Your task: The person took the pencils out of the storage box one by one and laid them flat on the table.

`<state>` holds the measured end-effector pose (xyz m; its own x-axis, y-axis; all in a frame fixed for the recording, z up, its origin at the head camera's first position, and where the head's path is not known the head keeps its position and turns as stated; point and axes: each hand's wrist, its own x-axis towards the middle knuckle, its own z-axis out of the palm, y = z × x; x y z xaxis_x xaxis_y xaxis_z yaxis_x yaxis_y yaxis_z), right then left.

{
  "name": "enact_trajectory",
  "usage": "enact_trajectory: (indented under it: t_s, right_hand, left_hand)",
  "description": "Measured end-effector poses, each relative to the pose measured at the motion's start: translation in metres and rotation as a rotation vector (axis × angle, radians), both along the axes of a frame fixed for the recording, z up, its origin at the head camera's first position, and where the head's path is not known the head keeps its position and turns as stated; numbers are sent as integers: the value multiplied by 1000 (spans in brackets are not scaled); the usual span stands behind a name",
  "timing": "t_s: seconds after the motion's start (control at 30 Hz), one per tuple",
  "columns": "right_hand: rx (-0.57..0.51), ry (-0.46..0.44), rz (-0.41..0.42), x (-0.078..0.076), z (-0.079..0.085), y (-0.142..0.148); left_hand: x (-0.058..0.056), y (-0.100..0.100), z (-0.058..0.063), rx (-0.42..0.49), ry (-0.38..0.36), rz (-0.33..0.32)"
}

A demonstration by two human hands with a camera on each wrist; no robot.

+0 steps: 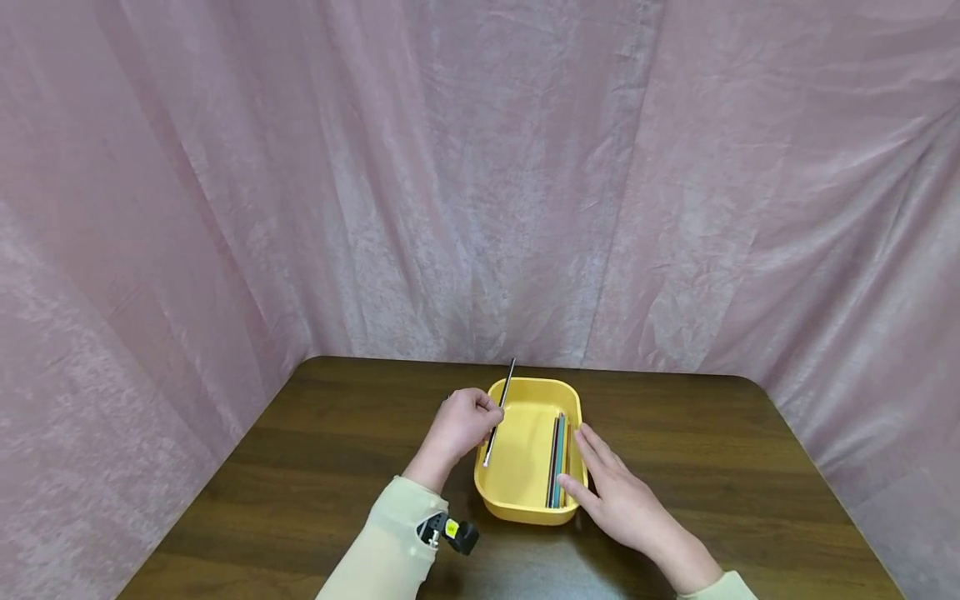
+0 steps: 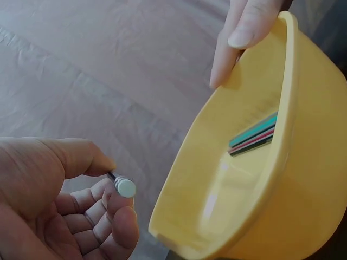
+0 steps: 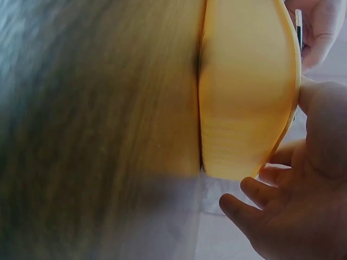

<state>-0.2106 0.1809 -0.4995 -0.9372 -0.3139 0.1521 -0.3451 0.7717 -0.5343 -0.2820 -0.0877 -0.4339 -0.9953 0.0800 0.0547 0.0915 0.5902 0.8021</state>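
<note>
My left hand (image 1: 467, 423) pinches a dark pencil (image 1: 507, 385) between thumb and fingertips. The pencil is tilted over the left side of a yellow plastic bin (image 1: 522, 450), its silver ferrule and white eraser end (image 2: 126, 188) toward me. Several slim pencils (image 2: 252, 135), teal, red and dark among them, lie side by side along the bin's right inner wall. At that right rim, my right hand (image 1: 621, 504) rests with fingers fairly straight and spread, the thumb reaching over the edge near the pencils. The right wrist view shows its fingers (image 3: 259, 192) close to the bin's outer wall.
The bin stands on a dark brown wooden table (image 1: 360, 433) with rounded far corners. Pink curtains (image 1: 510, 183) hang behind the table and along both sides. A small black camera mount (image 1: 450, 532) sits on the left wrist.
</note>
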Motion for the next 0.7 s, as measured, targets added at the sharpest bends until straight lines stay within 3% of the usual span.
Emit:
enact_trajectory:
  t_s: [0.37, 0.7]
  right_hand:
    - [-114, 113, -52, -1, 1, -5]
    - [-125, 8, -151, -7, 1, -16]
  left_hand:
    - [-3, -19, -4, 42, -34, 47]
    - [-7, -31, -10, 39, -30, 65]
